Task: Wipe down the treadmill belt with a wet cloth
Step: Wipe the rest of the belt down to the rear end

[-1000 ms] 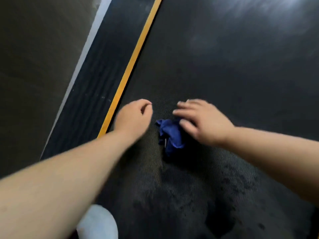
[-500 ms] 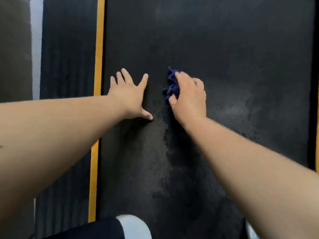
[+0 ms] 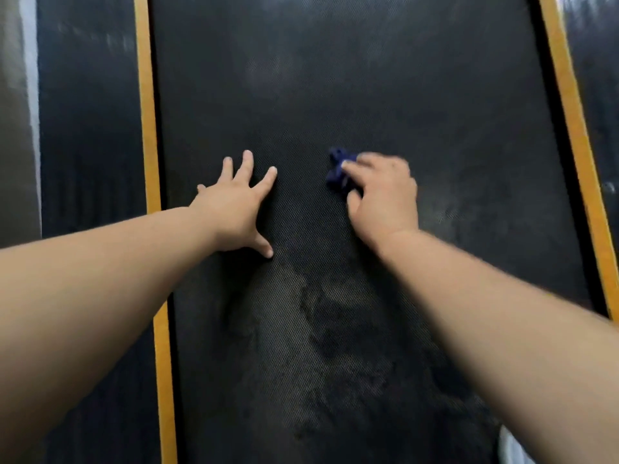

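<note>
Left hand [image 3: 236, 209]: your fingers are spread flat on the black textured treadmill belt [image 3: 351, 95], likely bracing your lean.
Right hand [image 3: 382, 192]: curled down over the crumpled dark-blue wet cloth [image 3: 338, 174], pressing it mid-belt for scrubbing.
Progress: damp patches nearer you; far belt looks unwiped.

— What did the person wear on the arms?
— No sleeves showed; both forearms were bare from the lower corners of the frame up to the left hand [image 3: 234, 209] and right hand [image 3: 385, 199].
— Rings, a watch?
— None visible on either wrist.
</note>
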The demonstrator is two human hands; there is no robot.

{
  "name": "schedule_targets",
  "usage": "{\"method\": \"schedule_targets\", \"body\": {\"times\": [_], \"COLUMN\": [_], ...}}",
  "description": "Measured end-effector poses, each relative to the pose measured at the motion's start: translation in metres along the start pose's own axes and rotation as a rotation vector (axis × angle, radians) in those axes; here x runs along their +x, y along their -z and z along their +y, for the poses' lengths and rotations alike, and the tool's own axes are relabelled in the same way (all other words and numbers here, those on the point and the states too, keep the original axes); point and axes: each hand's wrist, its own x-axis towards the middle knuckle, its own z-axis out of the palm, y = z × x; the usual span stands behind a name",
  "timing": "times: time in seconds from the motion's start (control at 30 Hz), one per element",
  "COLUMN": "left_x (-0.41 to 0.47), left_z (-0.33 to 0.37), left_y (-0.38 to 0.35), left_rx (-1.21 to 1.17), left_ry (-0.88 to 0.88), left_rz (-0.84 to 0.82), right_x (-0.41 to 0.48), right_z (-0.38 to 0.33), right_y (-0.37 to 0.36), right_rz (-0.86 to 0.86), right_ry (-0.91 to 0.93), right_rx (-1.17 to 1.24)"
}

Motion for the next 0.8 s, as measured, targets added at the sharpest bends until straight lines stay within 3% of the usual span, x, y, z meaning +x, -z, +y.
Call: {"method": "schedule_targets", "body": {"times": [0.13,0.23,0.27,0.37,0.43,0.57,0.67,0.73,0.8], "left_x": [0.005,0.005,0.003,0.001,0.006,0.021,0.03,0.032,0.031], "left_z": [0.021,0.033,0.032,0.022,0.02,0.038,0.053,0.063,0.073], "left_y": [0.007,0.003,-0.001,-0.007,0.001,0.019,0.031,0.034,0.029], "left_rx": [-0.058,-0.061,-0.04,0.032,0.021,-0.018,0.008,0.032,0.025], "left_ry": [0.048,0.094,0.073,-0.083,-0.139,-0.13,-0.069,-0.063,-0.049], "left_rz": [-0.008,0.012,0.048,0.165,0.191,0.135,0.116,0.07,-0.007], "right_x": [-0.09,-0.06,-0.035,0.025,0.016,-0.061,-0.05,-0.017,0.017], "right_z": [0.002,0.033,0.042,0.06,0.05,0.043,0.067,0.078,0.083], "right_y": [0.001,0.015,0.018,0.021,0.015,0.008,0.022,0.029,0.033], "right_rz": [-0.13,-0.178,-0.117,0.048,0.08,0.013,-0.127,-0.069,0.049], "right_ry": [0.319,0.477,0.388,-0.107,-0.158,0.226,0.532,0.431,0.046], "right_rx": [0.009,-0.096,-0.139,-0.106,-0.054,0.024,-0.037,-0.085,-0.094]}}
